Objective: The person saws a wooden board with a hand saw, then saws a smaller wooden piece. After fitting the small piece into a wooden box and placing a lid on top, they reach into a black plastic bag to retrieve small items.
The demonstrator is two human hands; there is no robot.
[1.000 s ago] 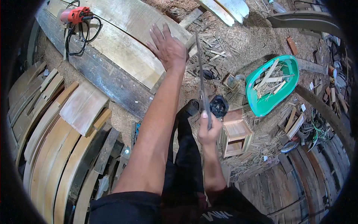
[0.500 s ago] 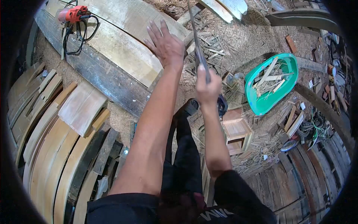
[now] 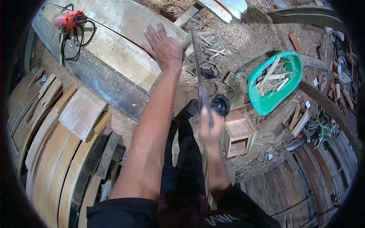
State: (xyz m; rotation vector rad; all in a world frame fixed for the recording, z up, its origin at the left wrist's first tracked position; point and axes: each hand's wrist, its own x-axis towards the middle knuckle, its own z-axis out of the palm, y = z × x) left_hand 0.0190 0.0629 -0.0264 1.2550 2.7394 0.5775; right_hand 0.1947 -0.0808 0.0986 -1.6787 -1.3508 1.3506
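My left hand point(image 3: 165, 49) lies flat with fingers spread, pressing near the end of a pale wooden board point(image 3: 121, 53). The board rests on a worn, dark plank bench point(image 3: 102, 81). In my right hand point(image 3: 211, 127), fingers wrapped round its handle, is a handsaw point(image 3: 199, 72). Its blade shows nearly edge-on, pointing away from me, with the far part beside the board's right end. Part of the handle is hidden by my fingers, and the hand is slightly blurred.
A red power tool point(image 3: 70, 19) with a black cord lies on the boards at upper left. Right of me are a green basin point(image 3: 262, 106) of wood scraps and a small wooden box point(image 3: 239, 133). Curved wooden pieces point(image 3: 68, 152) are stacked at left. Sawdust and offcuts cover the ground.
My right hand has drawn the saw back toward my body, so its tip sits lower in view. My left hand stays on the board; the whole view has shifted slightly.
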